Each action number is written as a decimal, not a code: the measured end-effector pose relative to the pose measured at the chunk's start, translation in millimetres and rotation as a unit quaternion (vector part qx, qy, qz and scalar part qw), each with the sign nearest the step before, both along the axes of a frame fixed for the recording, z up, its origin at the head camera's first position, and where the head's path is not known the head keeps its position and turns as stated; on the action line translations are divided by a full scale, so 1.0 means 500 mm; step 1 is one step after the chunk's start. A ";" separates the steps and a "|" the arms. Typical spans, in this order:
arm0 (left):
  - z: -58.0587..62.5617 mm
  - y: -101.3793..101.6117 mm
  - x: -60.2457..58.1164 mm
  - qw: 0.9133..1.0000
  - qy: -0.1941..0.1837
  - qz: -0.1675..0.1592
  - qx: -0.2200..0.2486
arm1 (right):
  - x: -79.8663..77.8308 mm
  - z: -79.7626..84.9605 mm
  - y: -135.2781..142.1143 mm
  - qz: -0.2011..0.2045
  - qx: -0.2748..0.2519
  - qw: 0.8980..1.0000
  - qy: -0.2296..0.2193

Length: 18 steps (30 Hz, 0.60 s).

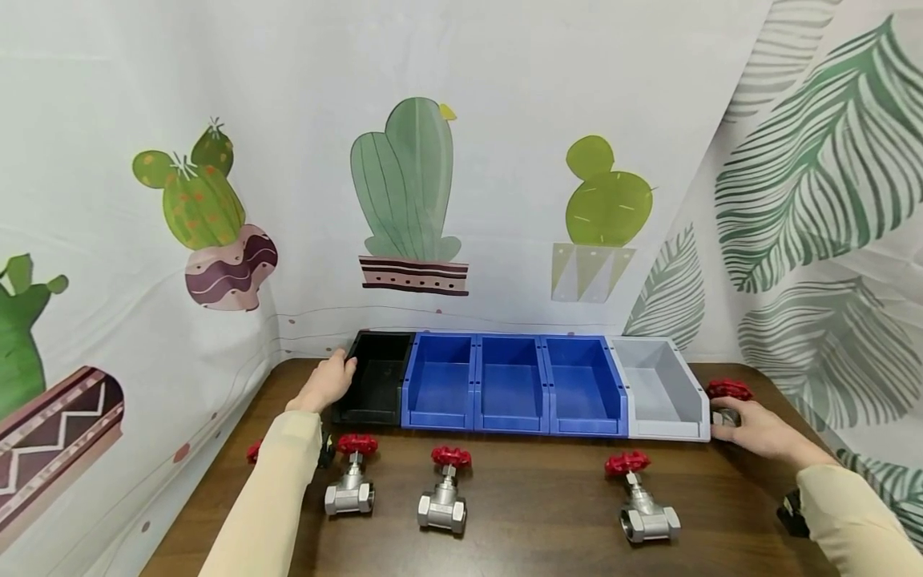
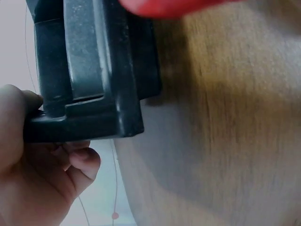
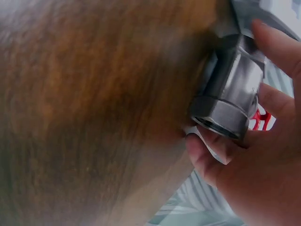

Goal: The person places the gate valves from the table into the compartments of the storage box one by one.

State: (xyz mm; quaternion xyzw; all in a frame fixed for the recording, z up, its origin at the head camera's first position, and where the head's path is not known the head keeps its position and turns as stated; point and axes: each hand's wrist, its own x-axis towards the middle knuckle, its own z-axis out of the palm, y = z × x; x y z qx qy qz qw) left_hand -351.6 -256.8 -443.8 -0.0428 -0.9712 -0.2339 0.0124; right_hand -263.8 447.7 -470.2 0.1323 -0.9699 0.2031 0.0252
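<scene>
At the left end of the bin row, my left hand point(image 1: 332, 381) grips the side wall of the black bin point(image 1: 366, 413). The left wrist view puts the thumb at the wall's top edge and the fingers curled on its outer side. Beside the light grey bin point(image 1: 671, 431) at the right end, my right hand point(image 1: 757, 429) holds a metal valve point(image 3: 230, 89) by its body. That valve's red handwheel point(image 1: 730, 389) shows beyond the fingers. In the right wrist view, the thumb and fingers lie around the body, and its open threaded end faces the camera.
Three blue bins point(image 1: 440, 420) stand between the black and grey ones. In front on the wooden table point(image 1: 534, 497) are a left valve point(image 1: 350, 493), a middle valve point(image 1: 442, 506) and a right valve point(image 1: 649, 521). Another red handwheel point(image 1: 253, 451) peeks out by the left sleeve. A printed cloth hangs behind.
</scene>
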 end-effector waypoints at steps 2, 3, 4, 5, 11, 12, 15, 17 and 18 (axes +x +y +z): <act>-0.002 -0.001 0.000 1.000 -0.002 -0.003 0.008 | -0.005 -0.008 -0.001 0.005 0.014 1.000 0.012; -0.003 -0.002 0.000 1.000 -0.003 -0.005 0.011 | -0.007 -0.011 -0.001 0.006 0.019 1.000 0.016; -0.004 -0.003 0.000 1.000 -0.004 -0.004 0.014 | -0.008 -0.012 -0.001 0.005 0.023 1.000 0.017; -0.006 -0.003 0.000 1.000 -0.005 -0.003 0.017 | -0.009 -0.012 -0.001 0.001 0.024 1.000 0.013; -0.008 -0.005 -0.001 1.000 -0.003 0.001 0.030 | -0.003 0.003 -0.007 -0.020 0.030 0.999 -0.010; -0.009 -0.004 -0.001 1.000 -0.003 0.001 0.031 | -0.001 0.006 -0.007 -0.023 0.032 0.999 -0.012; -0.012 -0.004 -0.001 1.000 -0.002 -0.001 0.031 | 0.003 0.009 -0.007 -0.030 0.038 0.999 -0.018; -0.013 -0.004 0.000 1.000 -0.003 0.000 0.028 | 0.005 0.009 -0.005 -0.029 0.043 0.998 -0.019; -0.013 -0.004 0.000 1.000 -0.004 0.002 0.026 | 0.006 0.010 -0.005 -0.029 0.046 0.998 -0.019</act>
